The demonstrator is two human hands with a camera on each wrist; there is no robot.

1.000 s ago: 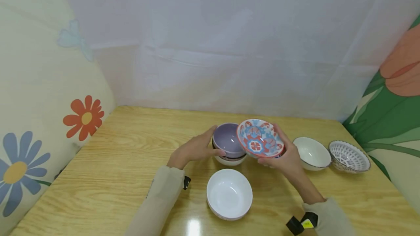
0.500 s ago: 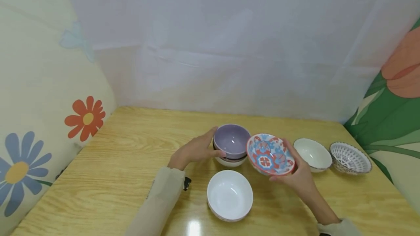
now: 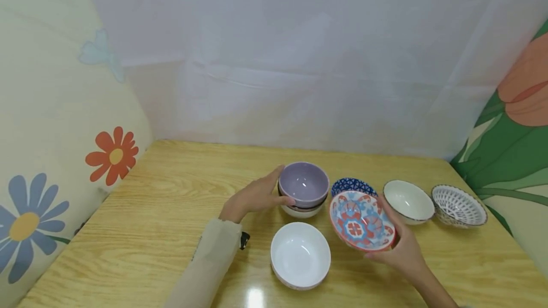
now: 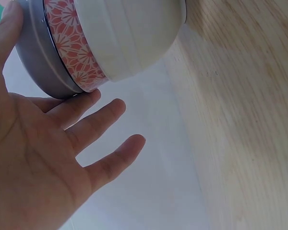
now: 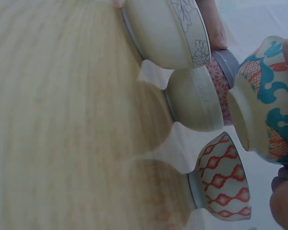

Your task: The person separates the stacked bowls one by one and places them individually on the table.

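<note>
Right hand [image 3: 400, 246] is holding the red-and-blue bowl [image 3: 361, 217], thumb on the near side, fingers wrapping the right edge, so that grip is closed on the rim area
Bowl is tilting toward the camera, showing its patterned inside; right wrist view is showing its foot clear of the table [image 3: 171, 189]
In the head view it is partly covering the blue-patterned bowl [image 3: 352, 185] behind it

Left hand [image 3: 254, 197] is gripping the purple bowl [image 3: 304, 182] at its left side, thumb in front, fingers spreading wide around the wall; some fingers are standing off in the left wrist view
Purple bowl is topping a stack: it is sitting in the red-floral bowl [image 4: 72, 43], which is sitting in the bottom cream bowl [image 4: 134, 38], and that one is resting on the table

White bowl [image 3: 300, 253] is standing upright in front of the stack, nearer the person
Off to the right, the dark-rimmed bowl [image 3: 408, 199] and the lattice-patterned bowl [image 3: 458, 206] are standing side by side
Right wrist view is also showing a red-diamond bowl [image 5: 223, 177] just beside the stack; can't tell which head-view bowl that is
Pale sheet [image 3: 299, 84] is hanging behind the table
</note>
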